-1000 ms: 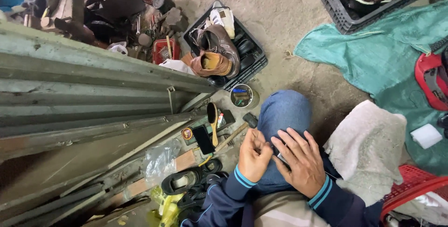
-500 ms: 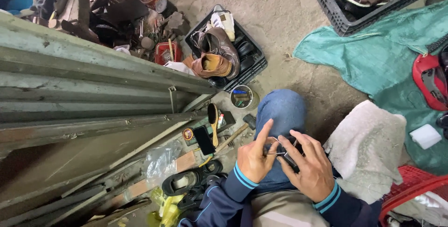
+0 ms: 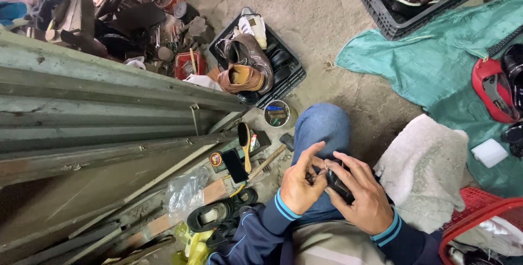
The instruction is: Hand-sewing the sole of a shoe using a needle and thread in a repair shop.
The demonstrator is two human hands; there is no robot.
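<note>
We look down on a rough concrete floor (image 3: 327, 20) crowded with shoe-repair clutter, and we are seated with one knee in blue jeans (image 3: 324, 129) raised. Closest to us, both hands meet over that knee. The right hand (image 3: 362, 197) cups a small dark object (image 3: 338, 184), perhaps a piece of a shoe, and the left hand (image 3: 298, 184) pinches at its near end with the forefinger lifted. We cannot tell exactly what the object is.

Just right of the knee lies a pale cloth (image 3: 427, 169), with a red basket (image 3: 479, 221) at the lower right corner. Left of the knee, on the floor, lie a wooden brush (image 3: 245, 145), a hammer (image 3: 272, 156) and a black sandal (image 3: 212, 215). Beyond them stands a small open tin (image 3: 279, 115), then a black crate (image 3: 283, 71) holding brown shoes (image 3: 245, 66). A green sheet (image 3: 430, 63) spreads to the right, and grey corrugated metal (image 3: 98, 118) fills the left.

We judge that the small piece rests on nothing but the fingers, so a slip could drop it into the clutter below.
</note>
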